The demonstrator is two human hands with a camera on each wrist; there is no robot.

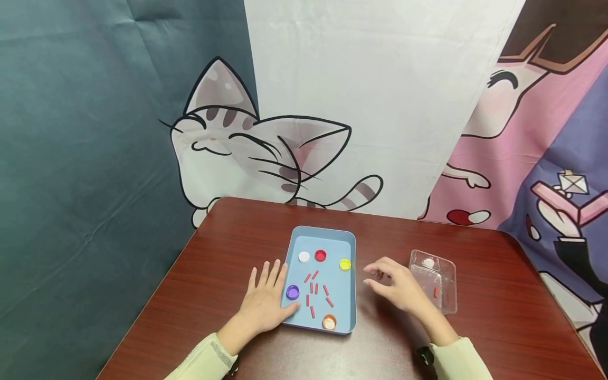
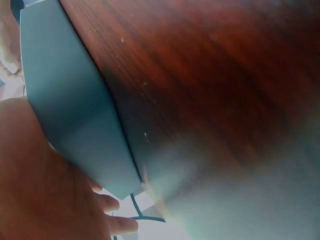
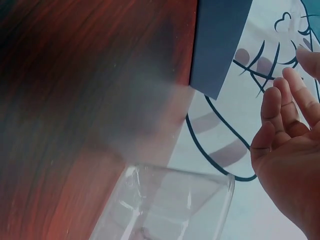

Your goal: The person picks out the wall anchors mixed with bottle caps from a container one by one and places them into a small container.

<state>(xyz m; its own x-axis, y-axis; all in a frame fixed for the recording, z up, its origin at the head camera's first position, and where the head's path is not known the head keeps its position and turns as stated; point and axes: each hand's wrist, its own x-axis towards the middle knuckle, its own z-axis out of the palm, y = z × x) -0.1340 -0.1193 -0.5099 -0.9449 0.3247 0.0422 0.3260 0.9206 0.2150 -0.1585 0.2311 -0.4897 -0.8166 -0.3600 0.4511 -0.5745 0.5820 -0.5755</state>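
Note:
My left hand lies with fingers spread along the left rim of a shallow blue tray, its thumb reaching over the edge. In the left wrist view the tray's outer wall runs right beside the palm. Inside the tray are several short red sticks, a white cap, a red cap, a yellow cap, a purple cap and an orange cap. My right hand hovers between the tray and a clear plastic box, fingers loosely bent and thumb apart, holding nothing.
The clear box stands to the right of the right hand, with one red stick in it. Both containers rest on a reddish-brown wooden table. Behind its far edge hangs a cloth backdrop with a cartoon cat.

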